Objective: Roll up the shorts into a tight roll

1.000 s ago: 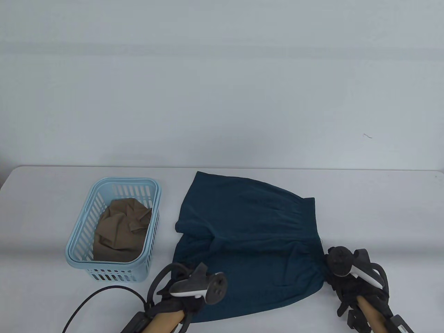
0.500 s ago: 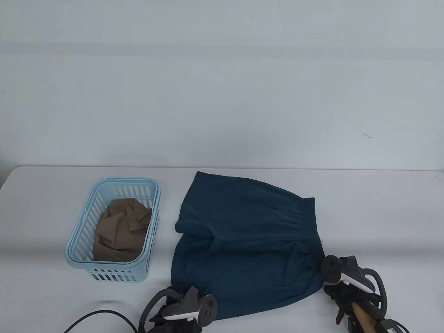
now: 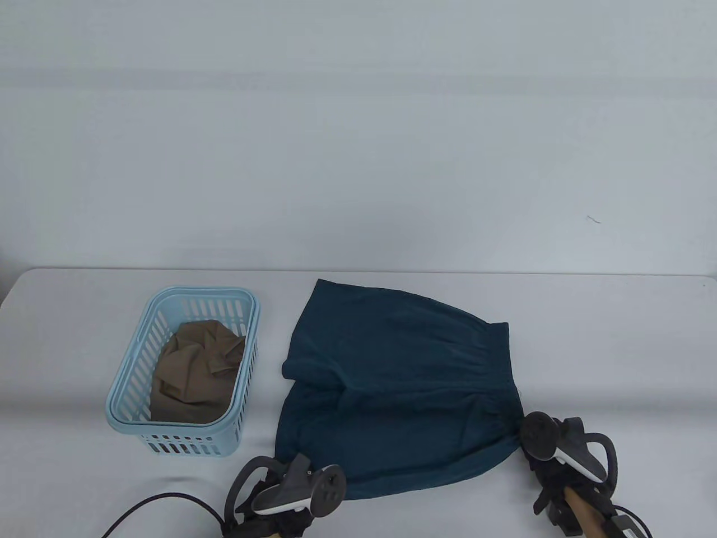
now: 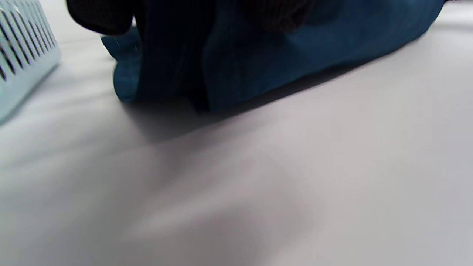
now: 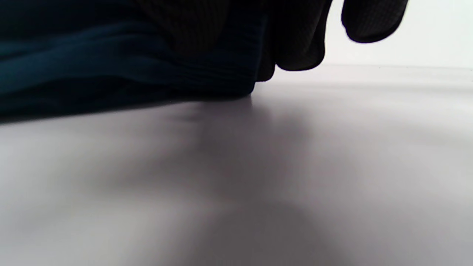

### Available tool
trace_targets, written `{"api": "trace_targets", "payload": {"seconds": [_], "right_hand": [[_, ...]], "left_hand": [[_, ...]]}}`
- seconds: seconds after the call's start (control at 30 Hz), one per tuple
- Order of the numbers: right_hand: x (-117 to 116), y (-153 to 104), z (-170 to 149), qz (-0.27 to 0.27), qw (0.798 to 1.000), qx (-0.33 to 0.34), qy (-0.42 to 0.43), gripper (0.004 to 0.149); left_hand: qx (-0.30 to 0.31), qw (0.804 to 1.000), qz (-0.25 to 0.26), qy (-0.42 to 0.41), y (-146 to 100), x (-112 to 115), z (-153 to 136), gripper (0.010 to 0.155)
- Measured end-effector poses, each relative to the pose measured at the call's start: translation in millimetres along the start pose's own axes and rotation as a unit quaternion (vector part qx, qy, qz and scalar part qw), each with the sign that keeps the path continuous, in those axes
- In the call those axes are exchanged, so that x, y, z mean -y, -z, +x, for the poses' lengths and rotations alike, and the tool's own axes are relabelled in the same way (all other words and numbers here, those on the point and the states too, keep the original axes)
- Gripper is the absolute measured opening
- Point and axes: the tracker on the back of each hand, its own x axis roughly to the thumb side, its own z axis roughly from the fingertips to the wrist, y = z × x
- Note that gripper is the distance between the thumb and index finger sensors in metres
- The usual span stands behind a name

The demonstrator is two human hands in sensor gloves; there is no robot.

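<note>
The dark teal shorts (image 3: pixel 403 375) lie spread on the white table, waistband to the right. My left hand (image 3: pixel 283 476) grips the near left leg hem. In the left wrist view its fingers (image 4: pixel 99 14) hold the fabric (image 4: pixel 258 59) bunched and lifted a little off the table. My right hand (image 3: pixel 538 451) grips the near right end of the waistband. In the right wrist view its fingers (image 5: pixel 295 40) are closed over the gathered waistband (image 5: pixel 129 66) just above the table. Both trackers hide the fingertips in the table view.
A light blue slatted basket (image 3: pixel 126 386) stands left of the shorts with a brown garment (image 3: pixel 196 370) in it; its wall shows in the left wrist view (image 4: pixel 22 62). A black cable (image 3: pixel 157 504) runs along the near left edge.
My left hand has drawn back from over the shorts toward the near edge and taken the hem. The right hand has dropped slightly nearer. The shorts' near edge now sits a little farther back.
</note>
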Motion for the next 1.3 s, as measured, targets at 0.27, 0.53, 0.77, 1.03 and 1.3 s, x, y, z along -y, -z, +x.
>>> {"api": "trace_targets", "payload": {"seconds": [0.27,0.53,0.77,1.03,1.3], "right_hand": [[51,-17,-14,-0.015,0.985,-0.007,0.17,0.044],[92,-42,-29,0.009,0.946,0.043,0.321,0.043],[105,-46,-31,0.007,0.93,0.045,0.365,0.043],[97,-17,-20,0.005,0.95,-0.022,0.313,0.043],[70,31,-14,0.049,0.967,-0.081,0.235,0.045]], "left_hand": [[0.008,0.99,0.112,-0.083,-52,-79,-14,0.04],[0.027,0.976,0.172,-0.127,-100,-132,-23,0.04],[-0.011,0.978,0.175,-0.11,-96,-161,-35,0.04],[-0.085,0.989,0.102,-0.067,-27,-167,-55,0.04],[-0.152,0.987,0.005,-0.055,65,-149,-77,0.041]]}}
